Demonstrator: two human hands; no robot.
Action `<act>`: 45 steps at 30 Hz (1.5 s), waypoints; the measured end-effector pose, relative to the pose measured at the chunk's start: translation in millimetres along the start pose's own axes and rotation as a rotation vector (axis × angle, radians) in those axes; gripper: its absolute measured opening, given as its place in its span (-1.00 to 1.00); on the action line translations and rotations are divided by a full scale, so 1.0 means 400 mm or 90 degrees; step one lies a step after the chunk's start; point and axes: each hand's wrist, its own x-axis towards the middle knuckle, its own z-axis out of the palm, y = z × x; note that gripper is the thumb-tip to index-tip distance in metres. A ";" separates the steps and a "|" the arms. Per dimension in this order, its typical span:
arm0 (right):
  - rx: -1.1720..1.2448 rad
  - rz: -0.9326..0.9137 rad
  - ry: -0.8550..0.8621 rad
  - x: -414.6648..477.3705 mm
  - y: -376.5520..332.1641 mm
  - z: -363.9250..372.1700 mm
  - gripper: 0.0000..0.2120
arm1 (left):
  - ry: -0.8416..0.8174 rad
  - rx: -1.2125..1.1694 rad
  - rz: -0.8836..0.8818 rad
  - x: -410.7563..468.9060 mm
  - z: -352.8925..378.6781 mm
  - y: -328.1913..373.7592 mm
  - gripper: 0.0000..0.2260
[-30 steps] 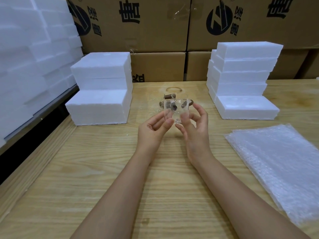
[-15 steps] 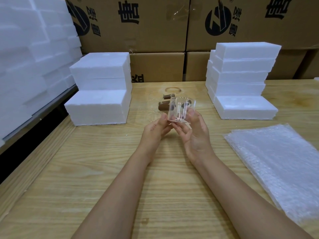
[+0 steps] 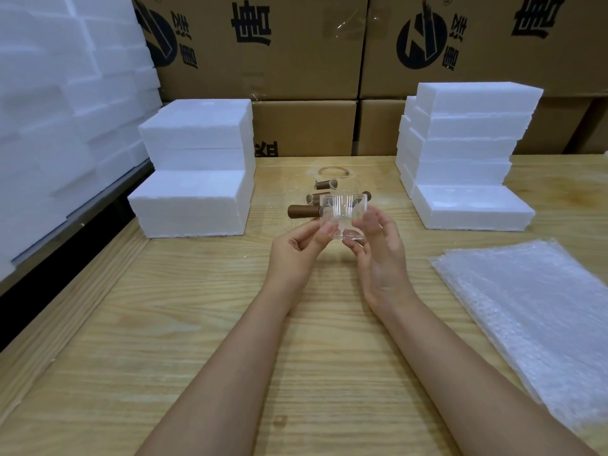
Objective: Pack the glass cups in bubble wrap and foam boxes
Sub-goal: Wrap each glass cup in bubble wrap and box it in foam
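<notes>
Two bare forearms rise from the bottom edge of the frame over a pale wooden table (image 3: 204,324). At lower right a stack of bubble wrap sheets (image 3: 533,317) lies flat on the wood, well apart from the arms. Near the middle of the frame both hands meet on one clear glass cup (image 3: 342,215), held upright above the table. The left hand (image 3: 296,251) pinches the cup's lower left side between thumb and forefinger, its other fingers curled in; the right hand (image 3: 378,255) grips the base and right side with its fingers partly spread. Just behind the cup lie several more glass cups with brown handles (image 3: 304,210), hard to count through the glass. Farther back, foam boxes (image 3: 197,166) are stacked at centre left and a taller stack (image 3: 467,153) at centre right. Printed cardboard cartons (image 3: 263,44) fill the top of the frame
</notes>
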 end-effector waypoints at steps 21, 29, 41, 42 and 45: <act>-0.055 0.047 -0.073 0.006 0.004 -0.006 -0.49 | -0.034 -0.001 -0.021 0.002 -0.007 -0.002 -0.51; -0.084 -0.019 -0.030 0.004 0.004 0.001 -0.38 | -0.007 0.014 -0.002 0.008 -0.006 -0.019 -0.67; 0.023 0.036 -0.077 0.008 0.003 -0.002 -0.54 | -0.090 -0.031 -0.058 0.004 -0.013 0.002 -0.79; 0.018 0.039 -0.076 0.008 0.004 -0.002 -0.53 | -0.091 -0.029 -0.058 0.003 -0.012 0.001 -0.77; -0.022 0.033 -0.066 0.007 0.004 0.001 -0.47 | -0.087 -0.035 -0.053 0.003 -0.011 0.001 -0.75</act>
